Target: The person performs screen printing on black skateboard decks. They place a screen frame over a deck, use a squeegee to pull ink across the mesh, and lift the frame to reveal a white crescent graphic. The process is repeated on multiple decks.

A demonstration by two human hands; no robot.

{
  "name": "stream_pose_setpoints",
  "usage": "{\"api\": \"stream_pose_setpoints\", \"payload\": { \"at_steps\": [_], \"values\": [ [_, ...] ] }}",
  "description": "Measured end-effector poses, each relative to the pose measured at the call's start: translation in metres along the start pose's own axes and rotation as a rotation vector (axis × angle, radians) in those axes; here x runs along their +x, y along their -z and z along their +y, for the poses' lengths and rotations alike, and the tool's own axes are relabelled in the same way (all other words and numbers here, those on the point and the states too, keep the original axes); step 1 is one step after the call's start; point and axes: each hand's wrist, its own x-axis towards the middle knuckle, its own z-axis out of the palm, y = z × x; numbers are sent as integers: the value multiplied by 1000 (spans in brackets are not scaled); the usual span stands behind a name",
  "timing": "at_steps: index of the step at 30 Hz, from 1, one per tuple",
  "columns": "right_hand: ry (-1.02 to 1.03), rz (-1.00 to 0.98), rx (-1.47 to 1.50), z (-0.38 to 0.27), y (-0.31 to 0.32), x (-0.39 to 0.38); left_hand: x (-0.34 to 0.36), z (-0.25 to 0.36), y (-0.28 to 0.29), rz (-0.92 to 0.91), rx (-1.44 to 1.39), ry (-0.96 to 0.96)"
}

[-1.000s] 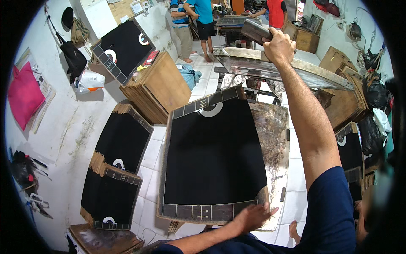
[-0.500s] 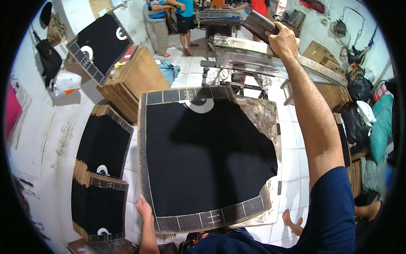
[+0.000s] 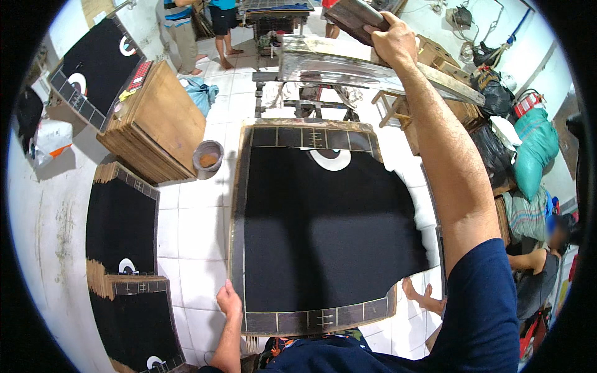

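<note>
One board (image 3: 360, 312) shifted rightward, left hand (image 3: 230, 301) gripping its edge, right hand (image 3: 398, 42) clutching one block (image 3: 353, 22), four black cloths (image 3: 329, 224)

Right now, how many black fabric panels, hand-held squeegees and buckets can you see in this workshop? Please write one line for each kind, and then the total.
Black fabric panels: 4
Squeegee, in the right hand: 1
Bucket: 1
Total: 6
</note>
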Motion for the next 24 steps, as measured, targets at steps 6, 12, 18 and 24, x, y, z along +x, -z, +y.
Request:
{"api": "stream_pose_setpoints", "payload": {
  "at_steps": [6,12,18,24],
  "values": [
    [-42,-1,176,-15,23,-6,2,-14,44,-126,-11,-130],
    [-21,15,221,-24,27,8,-3,15,27,-173,65,-239],
    [15,61,148,-19,17,24,-17,39,30,-114,230,-225],
    [24,91,69,-22,11,41,-21,57,33,-83,270,-186]
  ]
}}
